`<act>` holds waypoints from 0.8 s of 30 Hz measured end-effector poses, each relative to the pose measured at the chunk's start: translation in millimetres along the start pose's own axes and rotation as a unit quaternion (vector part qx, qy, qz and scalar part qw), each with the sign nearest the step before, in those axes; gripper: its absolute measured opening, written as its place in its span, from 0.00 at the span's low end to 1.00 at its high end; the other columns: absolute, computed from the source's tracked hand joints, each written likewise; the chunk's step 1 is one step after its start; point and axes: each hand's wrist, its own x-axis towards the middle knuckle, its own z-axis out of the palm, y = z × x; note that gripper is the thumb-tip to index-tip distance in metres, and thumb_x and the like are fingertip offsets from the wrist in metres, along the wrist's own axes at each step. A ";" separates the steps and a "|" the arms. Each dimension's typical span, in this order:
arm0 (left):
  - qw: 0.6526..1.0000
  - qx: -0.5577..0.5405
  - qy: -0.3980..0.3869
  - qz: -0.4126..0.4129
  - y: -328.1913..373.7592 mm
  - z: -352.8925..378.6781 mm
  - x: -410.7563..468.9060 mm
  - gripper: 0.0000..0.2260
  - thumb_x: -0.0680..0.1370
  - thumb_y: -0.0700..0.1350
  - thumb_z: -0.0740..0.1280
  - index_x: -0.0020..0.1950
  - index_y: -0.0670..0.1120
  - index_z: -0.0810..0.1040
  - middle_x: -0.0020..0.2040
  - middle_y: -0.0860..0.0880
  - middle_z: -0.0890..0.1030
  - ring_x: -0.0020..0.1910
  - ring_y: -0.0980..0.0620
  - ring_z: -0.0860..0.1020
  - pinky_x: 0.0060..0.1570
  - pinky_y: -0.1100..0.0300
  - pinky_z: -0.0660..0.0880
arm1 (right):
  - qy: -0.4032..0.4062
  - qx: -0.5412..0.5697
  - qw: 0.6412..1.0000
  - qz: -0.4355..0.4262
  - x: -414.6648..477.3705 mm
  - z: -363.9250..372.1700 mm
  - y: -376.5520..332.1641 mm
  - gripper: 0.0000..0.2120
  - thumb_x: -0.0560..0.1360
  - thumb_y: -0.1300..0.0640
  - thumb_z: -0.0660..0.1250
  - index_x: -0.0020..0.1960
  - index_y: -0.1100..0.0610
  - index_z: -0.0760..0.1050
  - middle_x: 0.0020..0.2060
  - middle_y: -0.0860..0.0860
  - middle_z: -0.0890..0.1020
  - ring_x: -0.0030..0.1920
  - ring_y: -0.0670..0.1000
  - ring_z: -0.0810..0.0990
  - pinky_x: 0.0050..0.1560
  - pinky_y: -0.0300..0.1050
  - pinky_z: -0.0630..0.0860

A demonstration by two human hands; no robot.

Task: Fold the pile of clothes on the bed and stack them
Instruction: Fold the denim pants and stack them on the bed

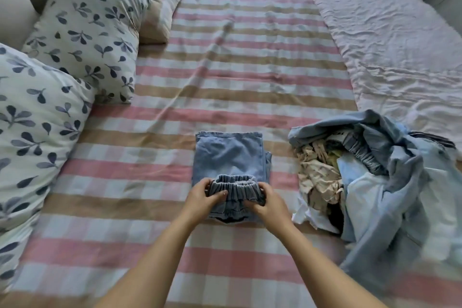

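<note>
Your left hand (203, 197), right hand (267, 202): fingers (221, 193) clamp waistband (235, 182) of denim trousers (228, 155); long axis runs away from you, fold forward.

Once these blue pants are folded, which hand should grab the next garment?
Probably right: the right hand grips the pants on the side nearest the unfolded pile; the left hand would have to cross over.

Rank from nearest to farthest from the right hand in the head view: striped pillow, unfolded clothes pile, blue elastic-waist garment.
1. blue elastic-waist garment: gripped by the right hand, centre.
2. unfolded clothes pile: just to its right.
3. striped pillow: far upper left.
</note>
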 end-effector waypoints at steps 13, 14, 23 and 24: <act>0.951 -0.203 0.143 -0.185 -165.2 90.3 -97.3 0.11 0.73 0.44 0.70 0.52 0.48 0.71 0.60 0.39 0.73 0.61 0.41 0.73 0.63 0.42 0.69 | 0.064 0.080 0.995 0.018 -123.4 116.2 130.6 0.34 0.65 0.80 0.58 0.58 0.46 0.67 0.66 0.48 0.63 0.69 0.47 0.62 0.68 0.29 0.57; 0.949 -0.204 0.150 -0.186 -172.1 92.7 -97.5 0.15 0.72 0.41 0.71 0.55 0.47 0.70 0.59 0.41 0.74 0.60 0.43 0.73 0.62 0.42 0.70 | 0.083 0.118 0.989 0.041 -124.5 116.5 134.0 0.33 0.67 0.80 0.57 0.57 0.46 0.68 0.65 0.48 0.67 0.68 0.48 0.65 0.69 0.35 0.62; 0.922 -0.295 0.169 -0.188 -189.4 102.6 -92.7 0.15 0.72 0.33 0.69 0.55 0.46 0.75 0.54 0.40 0.80 0.56 0.38 0.77 0.59 0.39 0.72 | 0.073 0.254 0.940 0.216 -100.9 123.8 126.4 0.21 0.73 0.53 0.69 0.62 0.57 0.66 0.55 0.53 0.77 0.55 0.52 0.76 0.60 0.55 0.73; 0.915 -0.318 0.169 -0.183 -190.1 102.3 -96.5 0.15 0.71 0.31 0.68 0.54 0.46 0.75 0.53 0.41 0.80 0.55 0.39 0.78 0.58 0.41 0.73 | 0.078 0.260 0.938 0.217 -103.9 126.1 126.6 0.20 0.73 0.55 0.69 0.61 0.57 0.67 0.55 0.53 0.77 0.56 0.52 0.76 0.60 0.56 0.73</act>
